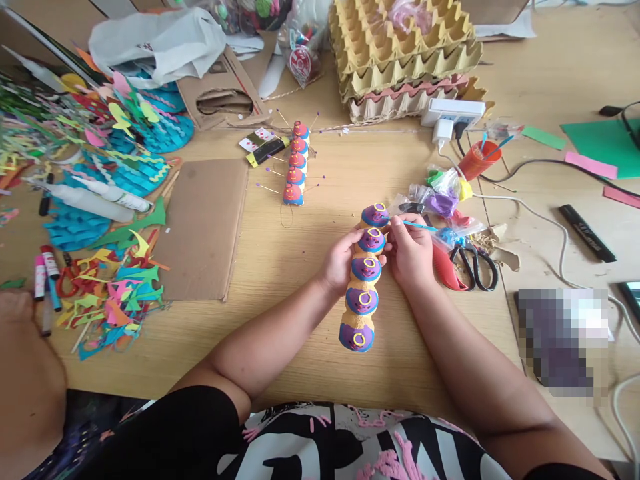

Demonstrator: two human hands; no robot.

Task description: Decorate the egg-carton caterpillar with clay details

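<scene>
A strip of egg-carton cups (pixel 362 301), painted purple and blue with small faces and yellow rings on top, is held above the table. My left hand (pixel 340 261) grips it from the side near its far end, fingers closed round it. Pinched in my right hand (pixel 412 252) is a thin blue stick-like tool (pixel 419 226), its tip close to the farthest cup. Some right fingers also lie beside the strip; whether they touch it I cannot tell. A second, red and blue egg-carton strip (pixel 297 163) with purple-tipped sticks stands farther back.
Stacked egg trays (pixel 400 60) stand at the back, near a power strip (pixel 453 112) with cables. To the right lie bagged clay (pixel 443 200), an orange cup (pixel 480 160) and scissors (pixel 470 267). Cardboard (pixel 205 227) and paper scraps (pixel 120 287) lie left, near another person's arm (pixel 30 387).
</scene>
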